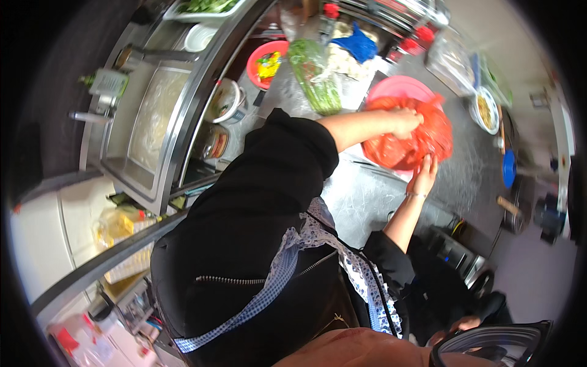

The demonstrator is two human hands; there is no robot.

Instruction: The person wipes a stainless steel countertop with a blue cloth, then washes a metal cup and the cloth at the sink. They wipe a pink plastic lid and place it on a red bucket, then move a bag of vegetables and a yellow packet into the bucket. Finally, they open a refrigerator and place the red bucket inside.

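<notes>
A red plastic bag (394,149) bulges over a pink basin (399,87) on the steel worktop. From the left, my left arm reaches across, and my left hand (406,123) grips the top of the bag with bent fingers; some fingertips are hidden. My right hand (423,176), with a thin bracelet at the wrist, rests against the near side of the bag. Its fingers are stretched out, and whether they hold the plastic is unclear. What the bag contains cannot be made out. Left of the basin lies a clear bag of green vegetables (314,75).
A blue cloth or bag (357,43) lies on pale items behind. A small red basin (267,64) and a white tub (229,101) stand left, beside a sink (158,179). At right are a bowl of yellowish food (484,110) and a pan. Another person's hand (465,323) shows lower right.
</notes>
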